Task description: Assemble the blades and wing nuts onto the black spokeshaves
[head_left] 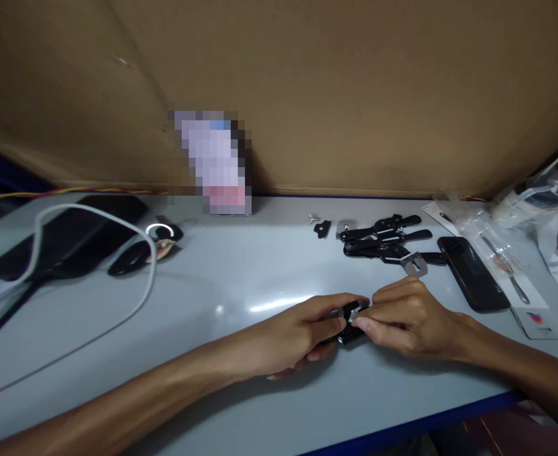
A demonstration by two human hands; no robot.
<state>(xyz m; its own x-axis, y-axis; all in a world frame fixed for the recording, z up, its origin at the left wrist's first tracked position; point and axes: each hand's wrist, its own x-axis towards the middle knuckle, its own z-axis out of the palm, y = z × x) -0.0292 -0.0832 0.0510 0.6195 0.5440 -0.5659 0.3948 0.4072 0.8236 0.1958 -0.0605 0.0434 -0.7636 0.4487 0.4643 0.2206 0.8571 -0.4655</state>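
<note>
Low in the middle, my left hand (pixel 302 332) is closed around a black metal spokeshave (pixel 349 338), whose handles are mostly hidden by my fingers. My right hand (pixel 412 316) pinches a small silver screw (pixel 355 313) at the top of it. Whether the screw sits in a hole is too small to tell. Beyond my hands lie several black spokeshaves (pixel 378 235) in a loose pile. A slotted steel blade (pixel 415 265) rests at the near side of that pile. Left of it are a small black cap plate (pixel 322 228) and some loose screws (pixel 313 218).
A black phone (pixel 473 273) and a packaged tool on a card (pixel 520 288) lie at the right, with clear plastic bags (pixel 526 199) behind. A white cable (pixel 152 272) loops over a dark flat object (pixel 79 234) at the left. A cardboard wall (pixel 355 95) closes the back.
</note>
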